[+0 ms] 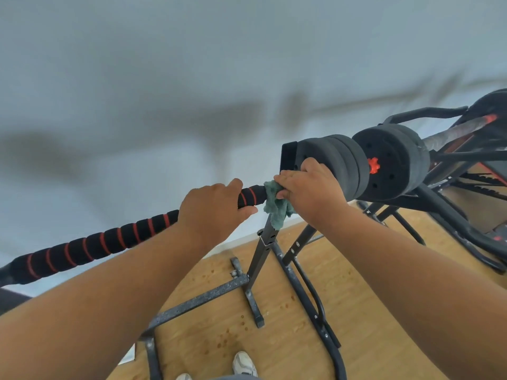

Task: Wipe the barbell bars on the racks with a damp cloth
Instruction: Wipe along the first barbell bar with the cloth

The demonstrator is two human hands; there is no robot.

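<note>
I look down along a barbell bar [90, 246] that runs from the near left up toward the right, lying across a dark metal rack [263, 244]. The bar wears a sleeve of black foam, soft and ribbed, ringed with thin red bands. My left hand [212, 212] sits on top of that foam near its right end, fingers curled over the bar and thumb pointing toward the cloth, so it grips the bar.

Just to the right, my right hand [308, 189] holds a teal cloth [275, 205], a nubby, crumpled rag bunched between thumb and fingers at the spot where the foam ends. A loose corner hangs down in front of the rack's upright post. The knuckles lie right against the weight plates [345, 165], thick round matte black discs stacked on the bar's right end; I cannot tell whether they touch. A red star-shaped collar nut [373, 165] sits between that stack and another black disc farther right.

The rack is square steel tubing with bolts, painted dark and speckled with wear, its flat feet spread on a pale wood-grain floor [356, 311] marked with small brown spots. Far right, another frame [466, 160] of black tubes with red parts stands beside it. A plain pale wall [192, 64] fills the far side. Near the bottom edge I see the toe of a white shoe [244, 363].
</note>
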